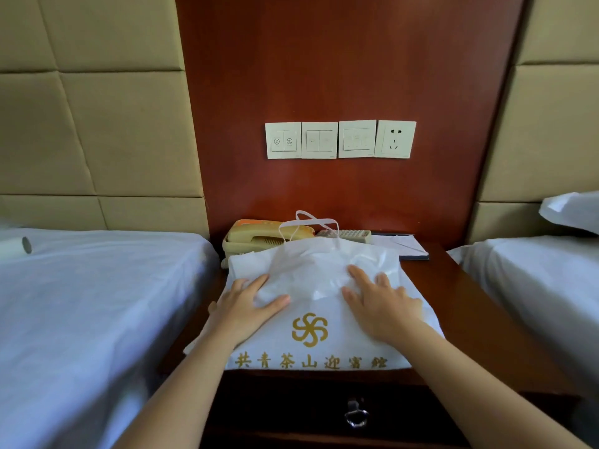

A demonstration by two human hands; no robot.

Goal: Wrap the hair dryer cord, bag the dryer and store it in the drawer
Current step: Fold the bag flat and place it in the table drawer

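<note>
A white bag [311,286] with a gold pinwheel logo and gold characters lies flat on the nightstand [479,306], covering most of its top from the front edge back toward the middle; its thin handles [311,222] rise at the rear. Whether the dryer is inside cannot be told, since the bag is opaque and no dryer or cord shows. The left hand [246,306] lies palm down on the bag's left side, fingers spread and flat, gripping nothing. The right hand [379,303] lies palm down on the bag's right side, likewise flat and open, pressing the crinkled material. Behind the bag, at the back left corner, sits a beige phone [256,236]; a remote [350,235] lies along the back edge, and a dark folder with white paper [405,246] rests at the back right corner. Below the front edge the drawer [291,406] is closed, its metal ring pull [356,414] hanging at the centre. On the wooden wall panel above are three switches [319,140] and a socket [395,139]. A bed [97,303] flanks the nightstand's left side, another the right.
</note>
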